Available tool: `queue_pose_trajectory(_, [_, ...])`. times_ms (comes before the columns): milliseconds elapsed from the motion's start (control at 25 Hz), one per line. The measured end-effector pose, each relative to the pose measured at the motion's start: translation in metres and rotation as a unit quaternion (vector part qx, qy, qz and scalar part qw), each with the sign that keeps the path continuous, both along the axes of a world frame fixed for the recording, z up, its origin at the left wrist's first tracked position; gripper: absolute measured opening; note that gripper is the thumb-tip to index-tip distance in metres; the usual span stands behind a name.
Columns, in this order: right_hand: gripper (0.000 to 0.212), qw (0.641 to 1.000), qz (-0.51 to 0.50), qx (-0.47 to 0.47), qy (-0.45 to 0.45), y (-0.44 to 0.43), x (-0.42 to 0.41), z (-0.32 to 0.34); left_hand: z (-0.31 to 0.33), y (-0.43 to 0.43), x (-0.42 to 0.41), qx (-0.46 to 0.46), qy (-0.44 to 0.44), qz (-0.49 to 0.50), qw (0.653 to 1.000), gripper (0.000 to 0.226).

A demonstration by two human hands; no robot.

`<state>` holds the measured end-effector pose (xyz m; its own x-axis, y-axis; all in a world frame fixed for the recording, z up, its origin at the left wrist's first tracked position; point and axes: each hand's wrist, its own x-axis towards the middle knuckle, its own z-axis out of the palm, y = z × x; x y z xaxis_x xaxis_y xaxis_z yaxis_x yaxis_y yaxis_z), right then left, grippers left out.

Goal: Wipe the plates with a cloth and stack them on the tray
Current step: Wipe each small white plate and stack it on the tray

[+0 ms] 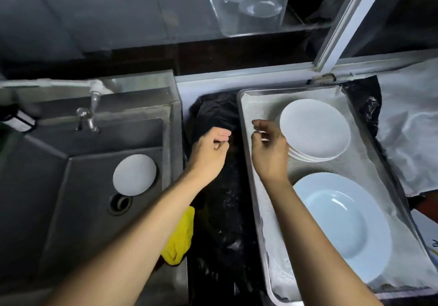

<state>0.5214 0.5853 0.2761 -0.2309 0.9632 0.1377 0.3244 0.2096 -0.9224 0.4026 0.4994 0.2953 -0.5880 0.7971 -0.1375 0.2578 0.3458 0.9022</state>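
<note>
A stack of small white plates (pixel 315 130) sits at the far end of the metal tray (pixel 257 201), which is lined with a white cloth. A large white deep plate (pixel 341 225) lies at the tray's near end. One more small white plate (pixel 134 174) lies in the steel sink (pixel 71 187). My right hand (pixel 270 149) hovers at the stack's left edge, fingers loosely curled, holding nothing. My left hand (pixel 208 151) hangs over the black plastic (pixel 220 211) between sink and tray, loosely curled and empty. A yellow cloth (pixel 179 239) lies on the sink's edge under my left forearm.
A tap (pixel 88 116) stands at the back of the sink. A white cloth (pixel 412 125) covers the counter right of the tray. A white window frame (pixel 343 21) rises behind the tray, and a clear box (pixel 248 4) with glass lids sits beyond.
</note>
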Motion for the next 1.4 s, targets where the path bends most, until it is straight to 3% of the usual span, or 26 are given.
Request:
queue_pose_trajectory(440, [0.028,0.995,0.095,-0.005,-0.01,-0.109,-0.102,0.008,0.018,-0.133,-0.087,-0.014,0.02,0.059,0.998,0.029])
queue_pose_trajectory(1000, [0.026,0.997,0.032,-0.034,-0.061,-0.286,-0.237,-0.018,-0.001,-0.302,-0.257,-0.013,-0.019,0.04,0.999,0.026])
queue_pose_trajectory(1400, [0.02,0.988,0.056,-0.083,-0.113,-0.325,-0.273,-0.075,-0.076,-0.342,-0.322,-0.03,-0.02,0.066,0.997,0.032])
